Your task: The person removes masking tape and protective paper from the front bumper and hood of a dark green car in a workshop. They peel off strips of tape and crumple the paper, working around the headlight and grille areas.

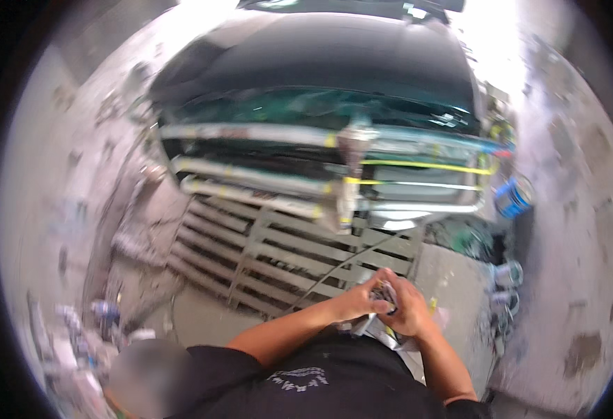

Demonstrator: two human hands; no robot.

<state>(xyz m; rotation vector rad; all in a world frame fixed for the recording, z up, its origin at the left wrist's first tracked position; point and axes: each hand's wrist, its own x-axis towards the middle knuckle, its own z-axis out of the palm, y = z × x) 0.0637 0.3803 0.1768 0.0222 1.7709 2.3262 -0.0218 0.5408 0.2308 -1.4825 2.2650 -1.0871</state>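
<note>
Head view: small shiny thing (384,296) sits between left grip (359,299) and right grip (411,307), both wrapped around it, near the black shirt (313,383). Probably light, maybe slick; I'd hold its sides. Can't tell stiffness.

Left-hand fingers (360,300) and right-hand fingers (411,307) around 1 small object (389,295), dark car (348,56), slatted grating (246,258), blue can (511,198)

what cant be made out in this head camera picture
Head view:
- Small object in hand: mostly covered by the left hand and right hand, kind unclear.
- Dark vehicle: far end cut off by the upper edge.
- Blue can: markings blurred.
- Clutter at lower left: too blurred to identify.
</note>
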